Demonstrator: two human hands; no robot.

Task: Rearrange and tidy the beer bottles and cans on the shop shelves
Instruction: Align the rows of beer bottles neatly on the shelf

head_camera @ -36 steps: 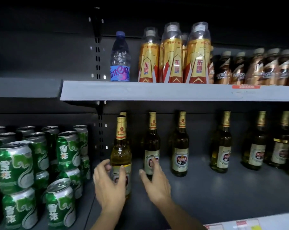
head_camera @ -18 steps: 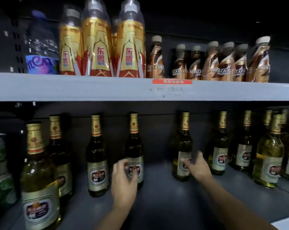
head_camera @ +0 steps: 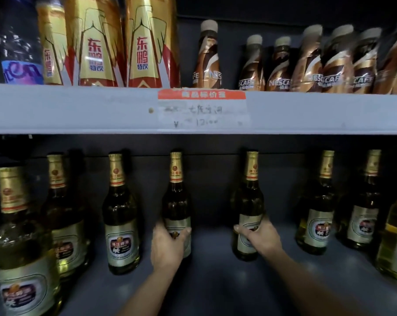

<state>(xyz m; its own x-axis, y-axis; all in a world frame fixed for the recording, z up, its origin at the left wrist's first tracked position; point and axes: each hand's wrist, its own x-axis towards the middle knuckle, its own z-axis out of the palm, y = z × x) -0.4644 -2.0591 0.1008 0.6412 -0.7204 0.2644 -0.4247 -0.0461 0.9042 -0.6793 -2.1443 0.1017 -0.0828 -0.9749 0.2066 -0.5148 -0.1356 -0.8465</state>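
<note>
Your left hand (head_camera: 166, 245) grips one beer bottle (head_camera: 176, 201), fingers curled round its label, at 6 o'clock on the lower shelf (head_camera: 215, 281). At its 3 o'clock, your right hand (head_camera: 259, 236) wraps another upright bottle (head_camera: 248, 206). Both stand apart.

"东鹏特饮" on gold bottles (head_camera: 143, 53), "NESCAFE" on brown bottles (head_camera: 278, 71), "¥ 12.00" on shelf price tag (head_camera: 202, 110)
</note>
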